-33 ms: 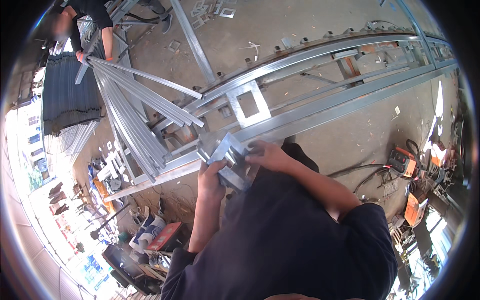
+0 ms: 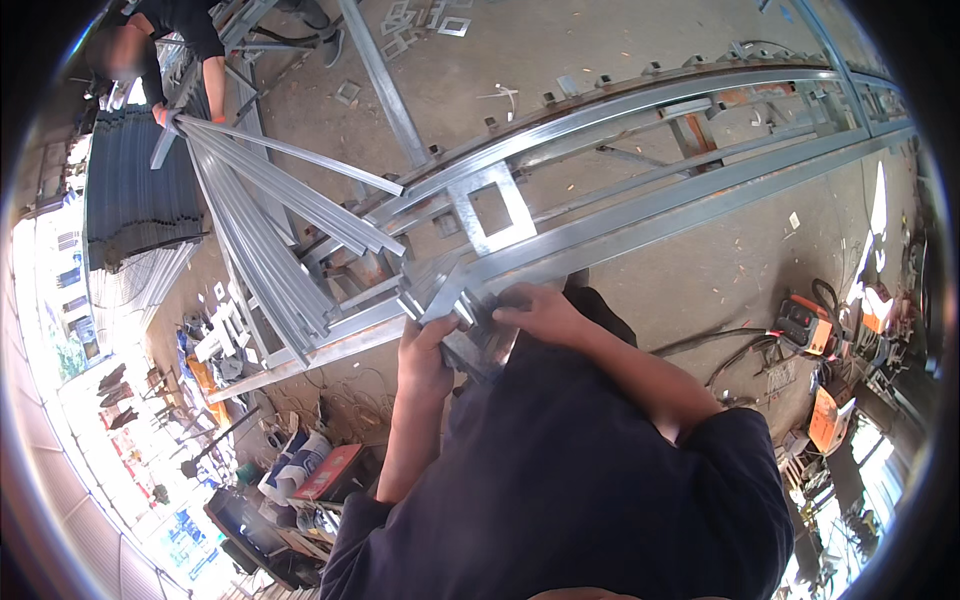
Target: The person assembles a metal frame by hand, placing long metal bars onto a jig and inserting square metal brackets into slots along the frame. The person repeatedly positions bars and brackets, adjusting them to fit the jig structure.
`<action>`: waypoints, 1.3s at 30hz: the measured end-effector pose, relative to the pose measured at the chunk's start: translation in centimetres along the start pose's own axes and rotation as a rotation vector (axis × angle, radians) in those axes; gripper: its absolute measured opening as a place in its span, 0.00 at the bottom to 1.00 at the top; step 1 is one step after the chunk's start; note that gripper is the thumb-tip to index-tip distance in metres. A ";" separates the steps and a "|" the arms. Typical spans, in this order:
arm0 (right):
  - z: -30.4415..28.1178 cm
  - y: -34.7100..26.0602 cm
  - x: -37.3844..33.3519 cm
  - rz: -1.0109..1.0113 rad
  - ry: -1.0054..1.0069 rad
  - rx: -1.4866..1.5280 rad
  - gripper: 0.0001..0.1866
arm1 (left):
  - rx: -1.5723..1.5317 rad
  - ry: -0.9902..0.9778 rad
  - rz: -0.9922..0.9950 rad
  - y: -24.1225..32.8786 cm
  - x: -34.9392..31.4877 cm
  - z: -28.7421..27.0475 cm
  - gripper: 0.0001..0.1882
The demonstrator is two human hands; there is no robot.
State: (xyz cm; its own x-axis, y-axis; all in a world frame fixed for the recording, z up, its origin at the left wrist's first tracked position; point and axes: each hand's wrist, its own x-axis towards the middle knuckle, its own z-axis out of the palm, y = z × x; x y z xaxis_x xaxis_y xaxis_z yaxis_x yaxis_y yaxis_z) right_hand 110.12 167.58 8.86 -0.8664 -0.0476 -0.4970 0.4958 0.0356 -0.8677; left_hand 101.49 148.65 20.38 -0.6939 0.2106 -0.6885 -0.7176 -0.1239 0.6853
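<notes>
In front of my body I hold a stack of shiny square metal frame plates (image 2: 440, 288) with cut-out middles. My left hand (image 2: 426, 358) is closed round its left side, thumb over the metal. At the right side of the stack is my right hand (image 2: 545, 312), fingers bent against the plates; what its fingertips grip is partly hidden and blurred. Just beyond, a single flat metal plate with a square opening (image 2: 522, 222) lies across the long metal rails (image 2: 640, 212).
Fanned metal bars (image 2: 255, 235) lie at the left, where another person's hand (image 2: 165, 115) grips their far end. More square frames (image 2: 455, 25) lie on the far floor. An orange-and-black machine (image 2: 805, 322) with cables stands at the right. A red-topped box (image 2: 330, 472) is at the lower left.
The held plates have tilted and shifted slightly between my hands. My left hand has moved a little to the right and my right hand barely at all.
</notes>
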 end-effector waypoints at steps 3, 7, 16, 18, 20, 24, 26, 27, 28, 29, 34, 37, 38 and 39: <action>-3.9 -1.8 -3.3 0.041 0.114 -0.066 0.31 | 0.055 -0.069 -0.007 -0.9 0.0 4.3 0.17; -8.7 -3.1 -6.2 0.017 0.370 -0.233 0.31 | 0.055 -0.196 -0.035 -0.7 0.0 10.3 0.23; -23.1 -0.6 -9.2 0.028 0.631 0.487 0.19 | 0.062 -0.247 -0.110 -2.6 4.7 16.5 0.18; -27.8 0.4 -8.8 0.019 0.770 0.396 0.19 | 0.088 -0.215 -0.097 -2.9 5.4 18.0 0.16; -32.3 1.7 -7.2 0.067 0.881 0.231 0.22 | 0.135 -0.196 -0.104 -3.5 6.3 18.7 0.16; -39.4 4.9 -1.9 0.123 1.011 -0.172 0.26 | 0.133 -0.055 -0.064 -3.7 6.3 22.3 0.12; -42.2 6.2 -0.4 0.204 0.961 -0.423 0.26 | 0.106 -0.011 -0.049 -4.4 6.5 23.5 0.14; -42.8 5.5 0.0 0.287 0.889 -0.558 0.26 | 0.081 0.010 -0.033 -4.9 6.5 24.2 0.14; -43.5 5.2 0.1 0.367 0.814 -0.693 0.26 | 0.056 0.030 -0.018 -5.4 6.3 25.1 0.13; -44.4 6.8 0.2 0.247 0.775 -0.975 0.25 | 0.039 0.075 0.015 -6.1 6.0 26.4 0.12; -46.2 7.0 -0.8 0.134 0.632 -1.042 0.26 | -0.064 0.233 -0.042 -9.4 4.8 30.5 0.12; -46.5 7.0 -0.9 0.110 0.637 -0.975 0.27 | -0.092 0.262 -0.073 -10.9 3.8 32.9 0.12; -46.5 6.7 -0.9 0.125 0.629 -0.938 0.29 | -0.089 0.251 -0.061 -11.0 3.6 33.7 0.11; -46.7 6.5 -1.2 0.142 0.625 -0.907 0.30 | -0.090 0.234 -0.050 -11.1 3.4 35.1 0.10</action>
State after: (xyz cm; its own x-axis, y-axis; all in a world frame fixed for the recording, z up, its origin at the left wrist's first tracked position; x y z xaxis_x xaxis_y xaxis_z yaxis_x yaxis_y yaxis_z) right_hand 111.59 214.52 4.11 -0.8088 0.5177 -0.2790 0.5877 0.7298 -0.3493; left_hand 109.24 184.80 18.77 -0.6450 -0.0105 -0.7641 -0.7463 -0.2067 0.6327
